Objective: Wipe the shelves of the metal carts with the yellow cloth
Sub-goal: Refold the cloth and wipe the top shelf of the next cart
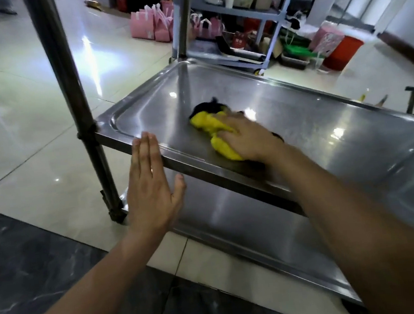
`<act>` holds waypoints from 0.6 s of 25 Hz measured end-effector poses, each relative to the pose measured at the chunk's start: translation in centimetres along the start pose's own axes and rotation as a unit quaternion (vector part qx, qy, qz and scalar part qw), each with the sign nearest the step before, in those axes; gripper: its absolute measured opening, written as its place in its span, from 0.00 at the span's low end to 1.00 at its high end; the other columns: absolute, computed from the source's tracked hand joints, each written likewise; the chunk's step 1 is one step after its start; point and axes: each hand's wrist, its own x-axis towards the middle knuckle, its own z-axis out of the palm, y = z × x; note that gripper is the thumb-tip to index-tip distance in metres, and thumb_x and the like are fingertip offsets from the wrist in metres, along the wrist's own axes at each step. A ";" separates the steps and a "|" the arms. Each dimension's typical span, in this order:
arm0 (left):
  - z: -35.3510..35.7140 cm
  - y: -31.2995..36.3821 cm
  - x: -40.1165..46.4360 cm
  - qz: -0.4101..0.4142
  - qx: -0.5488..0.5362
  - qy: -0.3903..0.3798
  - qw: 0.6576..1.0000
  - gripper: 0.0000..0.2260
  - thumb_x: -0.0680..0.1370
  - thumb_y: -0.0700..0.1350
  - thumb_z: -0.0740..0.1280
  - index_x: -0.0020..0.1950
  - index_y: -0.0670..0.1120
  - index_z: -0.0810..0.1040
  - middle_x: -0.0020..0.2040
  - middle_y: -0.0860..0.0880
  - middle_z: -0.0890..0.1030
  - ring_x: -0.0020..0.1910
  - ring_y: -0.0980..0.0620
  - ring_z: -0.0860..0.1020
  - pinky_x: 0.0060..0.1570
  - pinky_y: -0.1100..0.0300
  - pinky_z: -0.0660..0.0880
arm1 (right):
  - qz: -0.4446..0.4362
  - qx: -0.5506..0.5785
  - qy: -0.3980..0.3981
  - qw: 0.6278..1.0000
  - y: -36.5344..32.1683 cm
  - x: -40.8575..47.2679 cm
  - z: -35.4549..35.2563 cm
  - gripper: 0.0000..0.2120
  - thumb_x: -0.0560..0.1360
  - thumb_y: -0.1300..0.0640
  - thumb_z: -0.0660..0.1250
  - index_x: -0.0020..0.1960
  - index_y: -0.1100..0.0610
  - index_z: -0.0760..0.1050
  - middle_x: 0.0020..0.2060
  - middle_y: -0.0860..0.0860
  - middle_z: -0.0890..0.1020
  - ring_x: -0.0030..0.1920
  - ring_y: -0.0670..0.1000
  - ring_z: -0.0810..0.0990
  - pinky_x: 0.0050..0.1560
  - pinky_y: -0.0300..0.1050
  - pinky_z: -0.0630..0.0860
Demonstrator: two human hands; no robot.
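Note:
A stainless steel cart stands in front of me, and its middle shelf (326, 122) fills the centre of the head view. The yellow cloth (210, 128) lies bunched on that shelf near its left end, and my right hand (247, 139) presses down on it with the fingers spread over the fabric. My left hand (150, 189) rests flat and empty against the shelf's near rim, fingers together and pointing away from me. Below, the lower shelf (247, 229) shows between my forearms. The top shelf is only a dark edge at the upper right.
The cart's upright posts (70, 95) rise at the near left and far left corners. Behind stands a second grey cart (249, 15) loaded with bags and boxes. Pink bags (149, 24) and a red bin (343, 53) sit on the pale tiled floor.

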 end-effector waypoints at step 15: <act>0.2 0.5 -0.3 0.005 0.040 -0.007 0.999 0.35 0.82 0.60 0.48 0.83 0.42 0.45 0.84 0.43 0.47 0.83 0.48 0.43 0.81 0.53 0.44 | 0.051 0.036 0.048 0.997 1.6 -9.2 -0.5 0.24 0.80 0.43 0.59 0.75 0.32 0.62 0.79 0.45 0.63 0.78 0.48 0.62 0.73 0.44 0.59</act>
